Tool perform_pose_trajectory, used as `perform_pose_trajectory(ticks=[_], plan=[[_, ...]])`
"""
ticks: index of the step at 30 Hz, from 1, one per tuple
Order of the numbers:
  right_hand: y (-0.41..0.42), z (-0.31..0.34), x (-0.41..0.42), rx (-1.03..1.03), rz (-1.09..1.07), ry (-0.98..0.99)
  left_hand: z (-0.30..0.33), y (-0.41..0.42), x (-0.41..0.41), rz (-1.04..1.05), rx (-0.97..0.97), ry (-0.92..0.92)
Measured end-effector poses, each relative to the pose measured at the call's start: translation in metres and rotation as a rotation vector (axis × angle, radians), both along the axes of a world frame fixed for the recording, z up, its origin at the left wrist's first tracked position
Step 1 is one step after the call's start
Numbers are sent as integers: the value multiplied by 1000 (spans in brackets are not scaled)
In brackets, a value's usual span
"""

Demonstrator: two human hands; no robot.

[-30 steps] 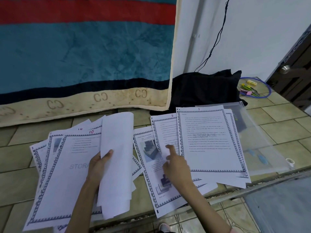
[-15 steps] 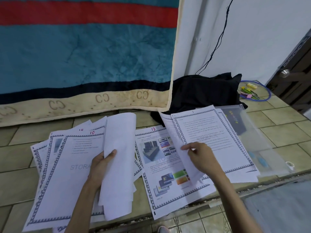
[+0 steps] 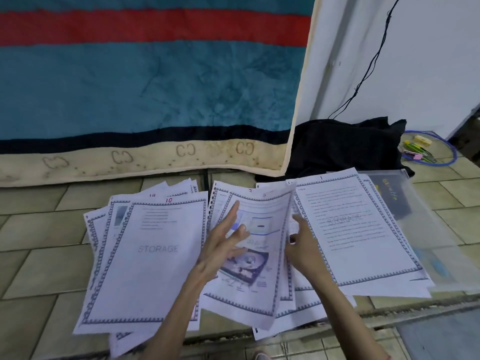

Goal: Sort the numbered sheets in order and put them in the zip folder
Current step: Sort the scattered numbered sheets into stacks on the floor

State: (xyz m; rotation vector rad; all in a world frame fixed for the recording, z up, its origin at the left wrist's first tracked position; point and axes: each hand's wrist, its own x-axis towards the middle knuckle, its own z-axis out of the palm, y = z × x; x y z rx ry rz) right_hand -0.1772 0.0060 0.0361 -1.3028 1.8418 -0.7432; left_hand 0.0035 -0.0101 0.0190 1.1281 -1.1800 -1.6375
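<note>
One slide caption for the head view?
Left hand lies open on picture sheet; right hand holds its edge.

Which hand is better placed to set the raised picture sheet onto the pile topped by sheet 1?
The right hand. It holds the raised picture sheet by its right edge, right beside the sheet 1 pile. The left hand lies open-fingered over the sheet's left side, farther away.

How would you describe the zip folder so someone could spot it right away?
Start at the black cloth heaped against the white wall, then look just below it on the tiled floor. The zip folder lies flat at the right end of the sheets, partly under sheet 1. It alone is clear plastic, not white paper.
</note>
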Motion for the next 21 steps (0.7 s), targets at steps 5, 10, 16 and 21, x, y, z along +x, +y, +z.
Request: perform_pose_trajectory(ticks=[5, 10, 16, 21], plan=[[-11, -12, -52, 35, -111, 58, -29, 1, 50, 192, -105, -1110], [-10, -15, -30, -298, -160, 340, -37, 4, 65, 96, 12, -1270], [12, -42, 40, -146, 681, 530, -28, 10, 73, 256, 10, -1178], [8, -48, 16, -54, 572, 646, -25, 9, 86, 314, -19, -1228]])
